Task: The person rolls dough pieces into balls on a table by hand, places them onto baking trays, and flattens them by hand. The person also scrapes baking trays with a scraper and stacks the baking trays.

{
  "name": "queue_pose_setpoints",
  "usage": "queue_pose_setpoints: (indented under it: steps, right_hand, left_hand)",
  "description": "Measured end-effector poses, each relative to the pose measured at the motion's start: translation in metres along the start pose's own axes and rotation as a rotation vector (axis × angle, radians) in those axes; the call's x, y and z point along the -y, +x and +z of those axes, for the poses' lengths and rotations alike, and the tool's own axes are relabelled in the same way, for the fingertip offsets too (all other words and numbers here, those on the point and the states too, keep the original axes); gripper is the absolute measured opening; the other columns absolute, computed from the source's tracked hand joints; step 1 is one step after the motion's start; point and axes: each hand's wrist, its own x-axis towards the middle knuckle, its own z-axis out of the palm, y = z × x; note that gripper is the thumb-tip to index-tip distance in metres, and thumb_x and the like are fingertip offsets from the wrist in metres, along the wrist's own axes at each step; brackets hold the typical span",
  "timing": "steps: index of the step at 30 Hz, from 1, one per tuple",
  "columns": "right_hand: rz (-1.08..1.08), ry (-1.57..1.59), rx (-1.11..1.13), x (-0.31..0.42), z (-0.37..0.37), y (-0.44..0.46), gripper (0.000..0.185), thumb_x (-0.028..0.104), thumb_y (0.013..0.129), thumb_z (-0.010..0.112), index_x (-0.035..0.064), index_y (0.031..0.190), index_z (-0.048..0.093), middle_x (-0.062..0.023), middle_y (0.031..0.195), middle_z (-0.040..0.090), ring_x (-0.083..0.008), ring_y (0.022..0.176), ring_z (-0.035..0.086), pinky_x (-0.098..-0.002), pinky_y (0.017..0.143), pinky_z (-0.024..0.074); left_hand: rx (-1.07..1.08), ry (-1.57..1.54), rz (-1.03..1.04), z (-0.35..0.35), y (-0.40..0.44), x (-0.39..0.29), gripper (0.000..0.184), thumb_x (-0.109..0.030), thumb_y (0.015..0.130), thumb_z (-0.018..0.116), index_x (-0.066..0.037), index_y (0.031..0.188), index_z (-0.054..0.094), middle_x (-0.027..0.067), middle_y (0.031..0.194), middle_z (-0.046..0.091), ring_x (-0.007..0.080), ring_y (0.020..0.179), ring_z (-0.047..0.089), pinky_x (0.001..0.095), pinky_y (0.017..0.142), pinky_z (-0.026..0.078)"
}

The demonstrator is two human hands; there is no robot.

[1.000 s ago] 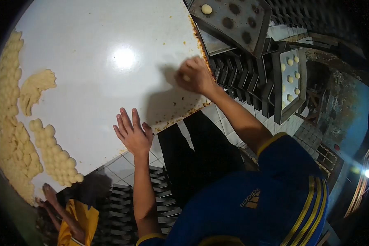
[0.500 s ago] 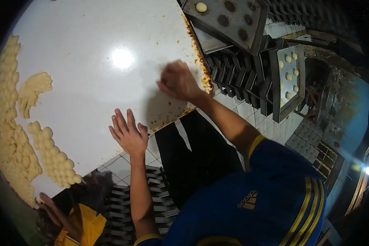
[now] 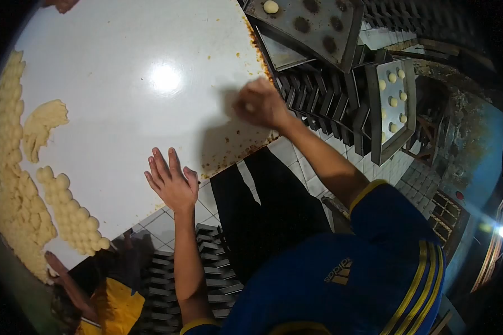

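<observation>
My left hand rests palm down near the front edge of the white table, its fingers stretched out and apart. Over the table's right corner is my right hand, smeared by motion; its fingers look curled, and whether anything is in them does not show. To the left lie a torn slab of dough and a cluster of round dough balls. Beyond these, a long mass of dough pieces runs along the far left edge.
A dark baking tray holding one dough ball stands beyond the right edge. Another tray carries several balls above stacked trays. A person's hand is at lower left, another hand at upper left. Stacked metal trays stand below the table.
My right hand has moved right, towards the table's edge. My left hand has barely shifted. Another person's hand has appeared at upper left, and the one at lower left has moved up along the dough.
</observation>
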Motion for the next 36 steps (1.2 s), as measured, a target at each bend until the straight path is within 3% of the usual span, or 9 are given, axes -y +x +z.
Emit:
queue_pose_setpoints:
  steps: [3,9,11,12,27,31,32,35,36]
  right_hand:
    - [-0.056,0.055,-0.177,0.013,-0.002,0.053,0.021,0.019,0.088,0.089,0.0123,0.087,0.069,-0.0043,0.088,0.064,-0.0281,0.090,0.064,-0.0436,0.087,0.0523]
    - [-0.073,0.171,-0.044,0.034,0.002,0.004,0.023,0.021,0.087,0.090,0.0109,0.089,0.068,-0.0055,0.096,0.065,-0.0283,0.094,0.062,-0.0442,0.088,0.0524]
    - [0.054,-0.031,0.006,0.009,-0.008,0.018,0.024,0.021,0.087,0.089,0.0117,0.088,0.068,-0.0040,0.095,0.064,-0.0272,0.092,0.062,-0.0443,0.087,0.0522]
    - [-0.080,-0.033,-0.152,0.006,-0.008,0.033,0.023,0.022,0.087,0.089,0.0127,0.087,0.067,-0.0035,0.093,0.062,-0.0271,0.090,0.061,-0.0446,0.085,0.0518]
    - [-0.216,0.191,-0.184,0.028,0.011,0.035,0.026,0.017,0.084,0.089,0.0115,0.088,0.064,-0.0036,0.093,0.063,-0.0276,0.090,0.064,-0.0437,0.084,0.0528]
    - [-0.337,0.057,-0.003,-0.010,-0.010,0.022,0.024,0.020,0.086,0.089,0.0135,0.088,0.066,-0.0034,0.097,0.062,-0.0274,0.092,0.063,-0.0426,0.083,0.0527]
    - [-0.185,0.029,0.033,-0.010,-0.021,0.026,0.022,0.020,0.086,0.088,0.0135,0.089,0.067,-0.0036,0.096,0.063,-0.0264,0.093,0.062,-0.0416,0.084,0.0525]
    - [-0.253,0.029,-0.111,-0.001,0.002,0.054,0.021,0.019,0.086,0.088,0.0130,0.088,0.068,-0.0032,0.094,0.062,-0.0266,0.091,0.061,-0.0414,0.084,0.0521]
    - [-0.203,0.041,0.119,0.004,0.001,0.052,0.022,0.021,0.088,0.088,0.0138,0.099,0.069,-0.0047,0.103,0.064,-0.0282,0.097,0.064,-0.0433,0.090,0.0535]
  left_hand:
    - [-0.011,-0.019,-0.006,0.002,-0.002,-0.002,0.070,-0.029,0.099,0.059,-0.019,0.168,0.054,0.0174,0.182,0.035,0.0402,0.167,0.033,0.0657,0.134,0.019]
    - [-0.019,0.011,0.014,0.000,-0.001,-0.001,0.071,-0.027,0.099,0.059,-0.018,0.168,0.052,0.0176,0.182,0.035,0.0410,0.167,0.033,0.0658,0.134,0.020]
    - [-0.022,0.007,0.012,-0.001,-0.001,-0.002,0.068,-0.026,0.099,0.058,-0.016,0.167,0.053,0.0183,0.181,0.036,0.0417,0.166,0.032,0.0656,0.134,0.019]
    - [-0.024,-0.012,0.013,-0.003,0.000,-0.003,0.069,-0.026,0.099,0.058,-0.016,0.167,0.053,0.0183,0.181,0.036,0.0415,0.166,0.033,0.0655,0.134,0.019]
    - [-0.021,0.012,0.024,-0.004,0.003,-0.003,0.067,-0.026,0.100,0.056,-0.014,0.167,0.053,0.0191,0.181,0.036,0.0405,0.166,0.033,0.0635,0.135,0.020]
    - [-0.021,0.045,0.025,-0.001,0.001,-0.003,0.066,-0.027,0.102,0.055,-0.013,0.166,0.053,0.0195,0.180,0.037,0.0408,0.166,0.034,0.0634,0.135,0.019]
    - [-0.019,0.047,0.018,-0.001,0.000,-0.003,0.066,-0.027,0.102,0.055,-0.013,0.166,0.053,0.0195,0.180,0.037,0.0408,0.166,0.034,0.0634,0.135,0.019]
    - [-0.027,0.042,0.018,0.000,0.002,-0.004,0.065,-0.028,0.102,0.054,-0.013,0.166,0.054,0.0197,0.180,0.038,0.0411,0.166,0.035,0.0636,0.135,0.020]
    - [-0.022,0.045,0.022,0.000,0.002,-0.004,0.065,-0.028,0.103,0.054,-0.013,0.166,0.053,0.0198,0.180,0.038,0.0412,0.165,0.035,0.0636,0.134,0.020]
